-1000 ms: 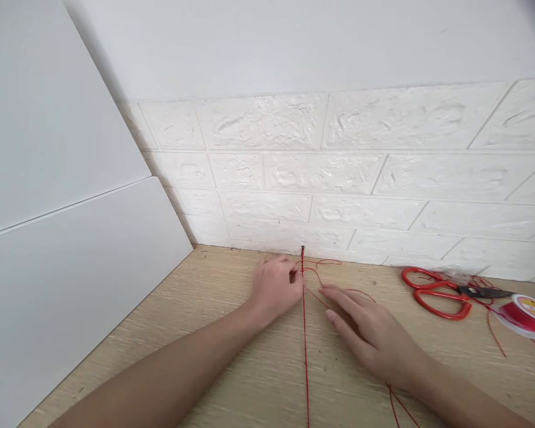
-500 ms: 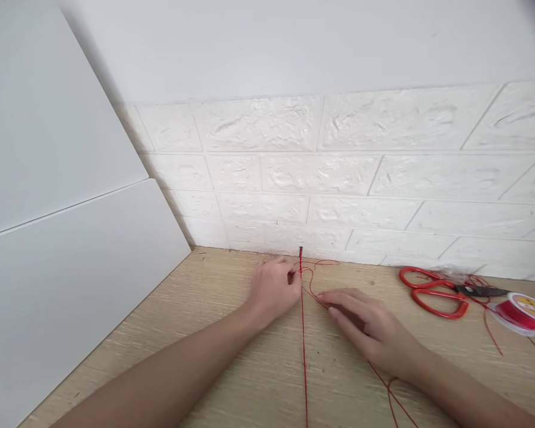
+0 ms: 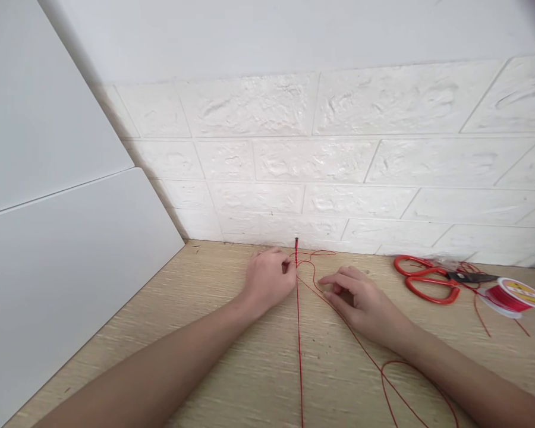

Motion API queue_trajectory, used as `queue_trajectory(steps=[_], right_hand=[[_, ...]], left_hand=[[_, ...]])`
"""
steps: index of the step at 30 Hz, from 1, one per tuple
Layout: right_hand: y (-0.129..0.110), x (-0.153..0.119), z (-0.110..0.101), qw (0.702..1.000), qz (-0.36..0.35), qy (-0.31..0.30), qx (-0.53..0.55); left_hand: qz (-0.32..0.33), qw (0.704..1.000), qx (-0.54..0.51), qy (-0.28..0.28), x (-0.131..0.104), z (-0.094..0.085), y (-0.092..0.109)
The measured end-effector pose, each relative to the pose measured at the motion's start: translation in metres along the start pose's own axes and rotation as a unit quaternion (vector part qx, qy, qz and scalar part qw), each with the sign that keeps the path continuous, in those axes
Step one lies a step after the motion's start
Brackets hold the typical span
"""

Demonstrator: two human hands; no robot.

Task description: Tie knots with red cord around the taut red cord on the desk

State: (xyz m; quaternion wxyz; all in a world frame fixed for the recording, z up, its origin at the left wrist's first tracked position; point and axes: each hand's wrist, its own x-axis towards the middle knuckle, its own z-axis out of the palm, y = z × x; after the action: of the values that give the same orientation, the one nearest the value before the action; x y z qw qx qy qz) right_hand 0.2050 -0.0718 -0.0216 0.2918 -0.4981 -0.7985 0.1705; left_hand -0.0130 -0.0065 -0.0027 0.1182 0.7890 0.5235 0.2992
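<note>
A red cord [image 3: 299,339] runs straight from a small dark fixing [image 3: 296,240] at the foot of the wall towards me, with a short knotted or twisted stretch [image 3: 296,255] at its far end. My left hand [image 3: 271,276] rests on the table, thumb and forefinger pinched at the cord just below that stretch. Beside it on the right, my right hand [image 3: 356,297] has thumb and forefinger slightly apart. A loose red strand [image 3: 370,355] passes by its thumb and loops under the forearm. Thin loops of cord [image 3: 323,253] lie between both hands and the wall.
Red-handled scissors [image 3: 432,291] lie at the right, blades by a spool of red cord [image 3: 508,297] with loose ends. Crumpled clear plastic [image 3: 446,261] sits behind them. A white brick-patterned wall [image 3: 356,199] bounds the wooden table [image 3: 245,368]; a white panel [image 3: 80,267] stands left.
My right hand has drawn slightly away from the left, and its thumb and forefinger have parted from the strand. My left hand keeps its pinch. The camera view has shifted a little.
</note>
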Motion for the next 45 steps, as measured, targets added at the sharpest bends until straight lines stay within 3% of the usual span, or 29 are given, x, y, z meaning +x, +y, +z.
queue_trajectory(steps=[6,10,13,17,22,27,33,41,45], right_hand=[[0.001,-0.001,0.003,0.996,0.018,0.026,-0.085],[0.003,-0.001,0.004,0.996,0.018,0.025,-0.086],[0.002,-0.002,0.003,0.997,0.030,0.056,-0.053],[-0.001,-0.004,-0.001,0.991,0.065,0.089,0.073],[0.000,0.000,-0.005,0.966,0.067,0.045,0.246],[0.003,0.005,-0.010,0.938,0.094,-0.012,0.334],[0.006,0.005,-0.015,0.939,0.076,-0.035,0.334],[0.009,0.005,-0.014,0.916,0.129,-0.041,0.377],[0.004,0.006,-0.012,0.922,0.141,-0.043,0.358]], left_hand=[[-0.038,0.998,-0.050,-0.004,0.004,0.002,-0.007],[-0.051,0.995,-0.081,-0.014,0.007,0.002,-0.009],[-0.054,0.995,-0.087,-0.018,0.007,0.001,-0.008],[-0.050,0.995,-0.081,-0.017,0.007,0.001,-0.008],[-0.052,0.995,-0.078,-0.023,0.008,0.002,-0.009],[-0.055,0.995,-0.081,-0.032,0.008,0.002,-0.009],[-0.050,0.995,-0.081,-0.039,0.008,0.000,-0.008],[-0.053,0.995,-0.076,-0.043,0.008,-0.001,-0.008],[-0.049,0.996,-0.069,-0.039,0.009,-0.001,-0.007]])
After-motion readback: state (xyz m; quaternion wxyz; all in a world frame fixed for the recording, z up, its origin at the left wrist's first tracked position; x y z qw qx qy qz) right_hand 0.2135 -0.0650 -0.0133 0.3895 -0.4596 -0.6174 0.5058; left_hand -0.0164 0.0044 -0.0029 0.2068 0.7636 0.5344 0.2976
